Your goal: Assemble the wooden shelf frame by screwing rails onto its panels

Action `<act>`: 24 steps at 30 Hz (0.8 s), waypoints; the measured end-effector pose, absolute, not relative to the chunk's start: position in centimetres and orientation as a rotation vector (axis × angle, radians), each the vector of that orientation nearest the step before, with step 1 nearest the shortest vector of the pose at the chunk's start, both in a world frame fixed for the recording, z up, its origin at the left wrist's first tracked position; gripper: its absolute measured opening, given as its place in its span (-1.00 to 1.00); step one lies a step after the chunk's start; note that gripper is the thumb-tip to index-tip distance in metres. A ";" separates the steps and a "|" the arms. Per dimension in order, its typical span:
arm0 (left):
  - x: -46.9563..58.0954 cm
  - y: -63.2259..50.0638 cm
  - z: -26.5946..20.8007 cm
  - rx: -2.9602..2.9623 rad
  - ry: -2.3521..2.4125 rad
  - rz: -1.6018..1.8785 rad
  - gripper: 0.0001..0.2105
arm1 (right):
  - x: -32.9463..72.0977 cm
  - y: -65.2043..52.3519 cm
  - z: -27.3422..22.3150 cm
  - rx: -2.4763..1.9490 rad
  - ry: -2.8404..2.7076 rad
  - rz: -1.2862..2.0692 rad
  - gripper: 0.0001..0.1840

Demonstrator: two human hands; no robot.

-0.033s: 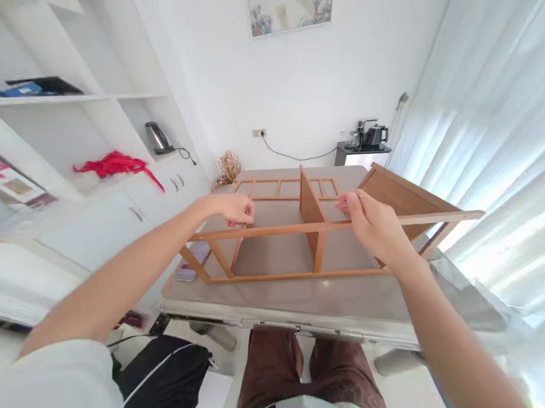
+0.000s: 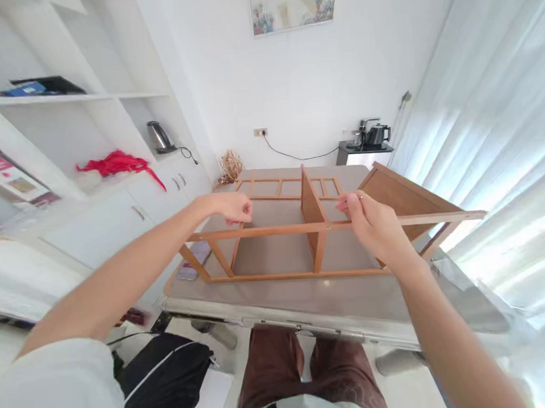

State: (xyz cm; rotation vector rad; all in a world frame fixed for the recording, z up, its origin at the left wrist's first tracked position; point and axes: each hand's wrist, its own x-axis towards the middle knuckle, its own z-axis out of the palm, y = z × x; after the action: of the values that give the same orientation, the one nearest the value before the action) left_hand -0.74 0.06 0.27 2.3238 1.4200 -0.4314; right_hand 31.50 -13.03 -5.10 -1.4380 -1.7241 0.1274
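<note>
Both the left hand [image 2: 233, 207] and the right hand [image 2: 373, 222], in the head view, reach over a wooden frame [image 2: 274, 231] on a grey surface [image 2: 278, 297]. Left-hand fingers [image 2: 242, 215] are curled tight like a fist, just above the left part of the front upper rail; whether they hold anything I cannot tell. On the right hand the thumb and fingers are drawn close together, with a ring on 1 of them, and the hand covers part of that rail; I cannot tell if it grips the rail or something small. The frame lies along the surface near its front edge, its 2 long front rails running left to right. Between the hands a divider [image 2: 311, 198] stands on edge, and behind it thin bars [image 2: 276, 198] form a row of openings. Right of the right hand, a panel [image 2: 405, 193] slants down. A flat pale item [image 2: 191, 270] lies at the left end of the surface. Beyond are a dried plant [image 2: 231, 165], a dark kettle [image 2: 378, 135] on a stand [image 2: 366, 159], and white curtains [image 2: 482, 92]; on shelves [image 2: 54, 99] at left sit a red cloth [image 2: 115, 164] and a steel kettle [image 2: 157, 137].
</note>
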 end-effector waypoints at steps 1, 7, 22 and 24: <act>-1.5 0.1 0.5 2.304 1.441 -0.418 -0.81 | 31.4 -12.9 -5.5 -1.450 -1.735 0.122 -0.49; -6.8 0.0 1.2 2.170 1.578 -0.321 -0.73 | 31.0 -12.5 -6.9 -1.610 -1.817 0.041 -0.56; -9.6 -6.5 0.1 2.339 1.716 0.036 -0.45 | 31.8 -18.6 -10.6 -1.443 -1.520 -0.144 -0.59; -9.5 -8.0 -0.8 2.365 1.752 0.134 -0.47 | 32.4 -20.7 -12.4 -1.466 -1.505 -0.028 -0.62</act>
State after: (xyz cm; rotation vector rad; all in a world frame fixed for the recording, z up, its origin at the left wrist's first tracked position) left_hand -9.52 -7.98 -0.75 2.3654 1.7520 0.1343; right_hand 32.44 -20.67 -12.39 -1.4661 -1.5047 -0.0280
